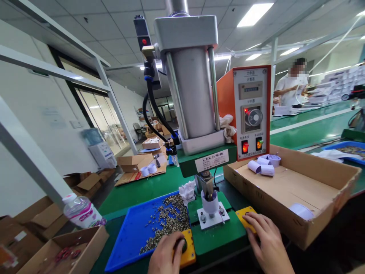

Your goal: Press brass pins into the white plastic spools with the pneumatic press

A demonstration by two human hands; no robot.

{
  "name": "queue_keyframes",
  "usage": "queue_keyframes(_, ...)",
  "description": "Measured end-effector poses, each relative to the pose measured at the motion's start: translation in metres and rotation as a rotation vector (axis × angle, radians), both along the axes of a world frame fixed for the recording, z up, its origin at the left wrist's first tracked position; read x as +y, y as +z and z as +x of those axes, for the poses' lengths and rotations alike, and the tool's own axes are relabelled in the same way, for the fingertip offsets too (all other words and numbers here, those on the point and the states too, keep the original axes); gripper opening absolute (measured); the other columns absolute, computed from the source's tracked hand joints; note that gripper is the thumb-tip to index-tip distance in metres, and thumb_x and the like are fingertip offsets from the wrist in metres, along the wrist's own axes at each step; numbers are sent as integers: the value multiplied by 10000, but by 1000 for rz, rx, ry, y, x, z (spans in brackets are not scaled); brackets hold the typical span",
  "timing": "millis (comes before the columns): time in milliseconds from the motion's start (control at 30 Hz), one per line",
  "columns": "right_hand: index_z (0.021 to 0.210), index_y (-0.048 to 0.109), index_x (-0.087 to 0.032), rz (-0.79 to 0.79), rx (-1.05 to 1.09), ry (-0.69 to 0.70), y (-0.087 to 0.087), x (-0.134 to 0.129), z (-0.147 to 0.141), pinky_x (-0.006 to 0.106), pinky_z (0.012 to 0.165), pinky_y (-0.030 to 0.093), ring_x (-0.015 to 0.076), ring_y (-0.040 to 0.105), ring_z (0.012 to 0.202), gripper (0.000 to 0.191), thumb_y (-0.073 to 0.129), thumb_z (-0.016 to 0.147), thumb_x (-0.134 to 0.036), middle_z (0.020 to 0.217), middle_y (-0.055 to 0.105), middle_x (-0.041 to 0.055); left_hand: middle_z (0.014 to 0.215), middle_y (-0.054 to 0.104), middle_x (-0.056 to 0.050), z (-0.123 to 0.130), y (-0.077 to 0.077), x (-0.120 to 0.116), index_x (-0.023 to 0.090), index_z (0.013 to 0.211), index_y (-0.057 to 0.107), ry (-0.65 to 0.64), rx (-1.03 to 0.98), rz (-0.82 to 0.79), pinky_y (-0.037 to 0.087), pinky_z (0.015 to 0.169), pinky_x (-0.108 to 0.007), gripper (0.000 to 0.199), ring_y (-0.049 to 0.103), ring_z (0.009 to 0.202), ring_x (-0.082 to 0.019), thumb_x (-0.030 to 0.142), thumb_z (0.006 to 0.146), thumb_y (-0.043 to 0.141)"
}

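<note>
My left hand point(166, 254) rests on the left yellow button box point(188, 249), its thumb and fingers around a dark green button. On the right yellow button box point(242, 217) lies my right hand point(266, 238), fingers bent over the box's top, its button hidden beneath them. Between the two boxes is the green base of a press point(196, 91). A white cup-shaped part point(210, 203) sits upright on the metal plate point(224, 217), under the press's tool, which reaches down into it.
Left of the press is a blue tray point(125, 236) with many small metal pieces. A cardboard box point(302, 190) with several white rings stands right. An orange control box point(252, 110) is behind. Far left is a bottle point(82, 213). A person point(291, 87) works at the back right.
</note>
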State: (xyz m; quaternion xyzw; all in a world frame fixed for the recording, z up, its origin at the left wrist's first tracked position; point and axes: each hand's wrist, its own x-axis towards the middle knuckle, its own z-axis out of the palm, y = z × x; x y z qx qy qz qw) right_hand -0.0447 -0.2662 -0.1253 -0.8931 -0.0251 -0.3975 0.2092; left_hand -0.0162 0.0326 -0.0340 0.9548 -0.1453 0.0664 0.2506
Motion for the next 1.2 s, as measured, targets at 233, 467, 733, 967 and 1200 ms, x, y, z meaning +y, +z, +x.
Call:
queue_keyframes(233,1178,488,-249,143,52,12,15,12,6,345,917,352,177,438,1058,280,475,898,-254,1127,525,6,975,640,16,33,50,-56,216,981,656,31,164,-167,418,828,-243,248,585,893,-115,331,862,471)
queue_keyframes(467,1382,270,-318,580,238,398,64,47,49,296,1047,357,119,395,1249,586,529,859,-275,1368,393,-5,856,619,1,77,92,-102,197,818,705,-62,141,-87,394,762,-249,164,564,823,-118,295,795,575)
queue_keyframes(733,1389,316,-175,842,405,595,91,60,76,275,991,367,135,503,1137,729,595,717,-208,1263,518,42,869,653,-46,97,102,-128,108,802,676,-197,247,168,404,780,-263,147,583,841,-147,213,724,610)
queue_keyframes(967,1373,336,-177,862,390,609,91,59,75,247,989,365,112,503,1148,725,608,701,-165,1267,524,19,805,617,-37,105,102,-131,104,751,638,-260,243,280,370,727,-265,115,538,799,-144,211,710,635)
queue_keyframes(1200,1370,372,-163,588,381,494,83,48,67,331,1013,343,178,461,1177,688,628,731,-154,1291,501,50,864,645,-22,101,104,-127,145,855,666,-251,245,191,391,731,-263,193,568,803,-129,298,763,593)
